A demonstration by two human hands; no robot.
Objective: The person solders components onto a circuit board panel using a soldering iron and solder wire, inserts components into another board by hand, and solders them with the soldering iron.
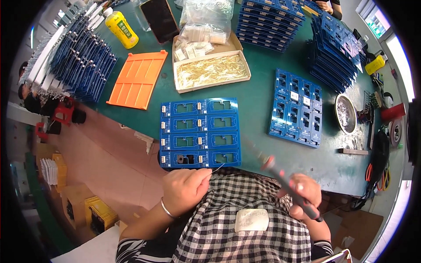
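Between its fingertips my left hand (186, 188) pinches a thin silvery wire (218, 168), which looks like solder wire. The wire's end reaches over the near right corner of a blue circuit board panel (199, 147) lying flat at the table's near edge. This panel has rows of cut-out boards with small white connectors. In my closed right hand (307, 191) is a soldering iron (285, 180) with a dark grey and red handle. Its tip points away to the upper left, apart from the panel, and is smeared by motion.
A shallow box of thin brass-coloured pins (212, 72) lies beyond the panel, beside an orange tray (138, 79). Another blue panel (296, 107) and a metal bowl (345, 114) are on the right. Stacked panels (269, 24) stand farther back. Another person's hand (324, 6) shows at the far right.
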